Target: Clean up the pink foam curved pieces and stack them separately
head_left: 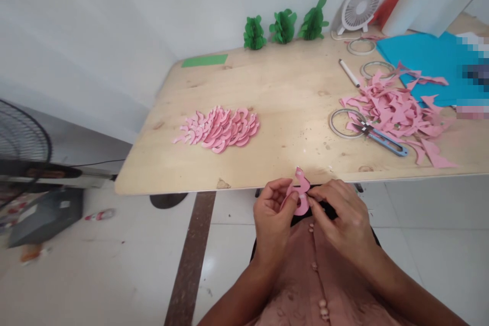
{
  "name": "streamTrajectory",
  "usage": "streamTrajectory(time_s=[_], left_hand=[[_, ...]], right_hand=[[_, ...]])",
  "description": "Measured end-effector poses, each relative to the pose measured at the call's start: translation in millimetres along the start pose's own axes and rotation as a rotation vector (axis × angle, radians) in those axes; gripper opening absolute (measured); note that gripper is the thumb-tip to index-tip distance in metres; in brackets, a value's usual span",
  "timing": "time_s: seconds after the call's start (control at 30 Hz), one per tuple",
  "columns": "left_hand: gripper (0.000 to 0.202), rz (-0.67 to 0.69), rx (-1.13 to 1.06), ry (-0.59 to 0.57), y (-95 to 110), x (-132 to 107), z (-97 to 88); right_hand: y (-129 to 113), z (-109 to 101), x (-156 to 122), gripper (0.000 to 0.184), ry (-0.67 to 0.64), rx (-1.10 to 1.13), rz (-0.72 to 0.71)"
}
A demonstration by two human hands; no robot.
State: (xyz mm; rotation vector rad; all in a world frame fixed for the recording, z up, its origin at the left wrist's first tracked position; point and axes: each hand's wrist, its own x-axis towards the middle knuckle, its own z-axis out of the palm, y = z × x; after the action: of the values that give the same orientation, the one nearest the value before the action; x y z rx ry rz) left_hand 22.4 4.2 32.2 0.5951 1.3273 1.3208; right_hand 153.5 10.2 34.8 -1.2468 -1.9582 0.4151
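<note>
A curvy pink paper cutout with small pale patches is held over my lap at the table's front edge. My left hand pinches its left side between thumb and fingers. On its right edge, the thumb and fingertips of my right hand are pressed together; whether they also hold some small bit there is hidden. Ahead to the left lies an overlapping pile of similar pink cutouts. Blue-handled snips rest to the right, their tips over a tape roll, beside a heap of pink paper scraps.
Three green paper figures stand along the wall, near a green paper strip. At the back right are a small white fan, a white roll, blue sheets and a marker. A bottle lies on the floor.
</note>
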Motion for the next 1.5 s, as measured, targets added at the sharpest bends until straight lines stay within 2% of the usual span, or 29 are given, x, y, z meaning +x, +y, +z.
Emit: streamTrajectory(time_s=[0.17, 0.9, 1.2, 1.5], left_hand=[[0.02, 0.013, 0.01, 0.026, 1.5, -1.2, 2.4], [0.019, -0.064, -0.028, -0.006, 4.8, -6.1, 5.5], [0.018, -0.021, -0.054, -0.019, 2.5, -6.5, 4.7], [0.019, 0.011, 0.027, -0.001, 0.5, -7.3, 3.8]], right_hand=[[-1.5, 0.8, -0.9, 0.013, -0.012, -0.006, -0.021], [-2.2, 6.2, 5.8, 0.012, -0.028, 0.005, 0.098], [-4.2, 4.4, 6.5, 0.01, -0.045, 0.054, 0.121], [-1.9, 6.6, 3.8, 0.014, -0.045, 0.052, 0.152]])
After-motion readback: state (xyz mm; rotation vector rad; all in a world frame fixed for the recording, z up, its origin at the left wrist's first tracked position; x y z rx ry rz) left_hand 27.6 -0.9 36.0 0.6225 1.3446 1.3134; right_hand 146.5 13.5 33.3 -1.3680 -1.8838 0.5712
